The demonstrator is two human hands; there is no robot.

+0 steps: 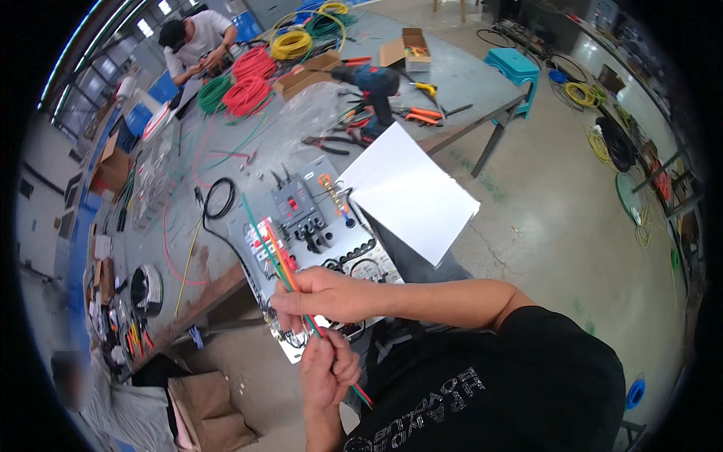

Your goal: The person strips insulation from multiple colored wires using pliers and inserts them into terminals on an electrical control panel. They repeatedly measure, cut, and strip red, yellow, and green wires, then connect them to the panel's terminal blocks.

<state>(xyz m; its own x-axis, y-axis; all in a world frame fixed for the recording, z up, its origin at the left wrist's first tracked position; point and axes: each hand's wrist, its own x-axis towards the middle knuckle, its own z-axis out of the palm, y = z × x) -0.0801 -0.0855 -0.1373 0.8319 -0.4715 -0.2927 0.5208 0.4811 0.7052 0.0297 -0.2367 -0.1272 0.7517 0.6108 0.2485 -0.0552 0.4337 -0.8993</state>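
A small bundle of red and green wires (280,256) runs slantwise through both hands, its far ends over an electrical panel (343,252). My right hand (320,292) is closed round the middle of the bundle. Below it, my left hand (329,368) pinches the same wires, and their near ends (363,395) stick out past it by my shirt. On the grey panel sit a circuit breaker (294,202) with a red switch, small red-and-white breakers (263,239) and a brass terminal bar (332,193). The right hand hides part of the panel's near edge.
White paper sheets (410,192) lie at the panel's right. Beyond are a cordless drill (373,83), pliers (327,143), coils of red wire (252,79) and an opened carton (414,49). One person (199,41) works at the far left; another (120,399) is at the lower left.
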